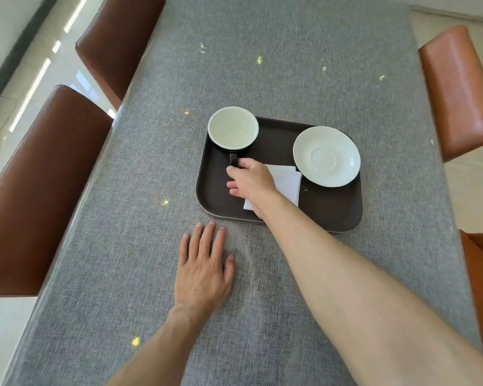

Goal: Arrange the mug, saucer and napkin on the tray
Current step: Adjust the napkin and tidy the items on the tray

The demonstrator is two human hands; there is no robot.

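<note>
— Mug (232, 129), where is it?
— Far left corner of the dark tray (329, 210), upright; right hand (252, 181) pinches its black handle.
— Saucer (326, 156)?
— Far right on the tray, apart from the mug; white napkin (286, 181) lies between them, partly under that wrist.
— Left hand (203, 270)?
— Flat on the grey desk (129, 246), fingers spread, holding nothing; brown chairs (39, 190) alongside.

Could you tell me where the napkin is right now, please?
The napkin lies on the tray, near its middle, beside the saucer and partly under the right hand.
</note>
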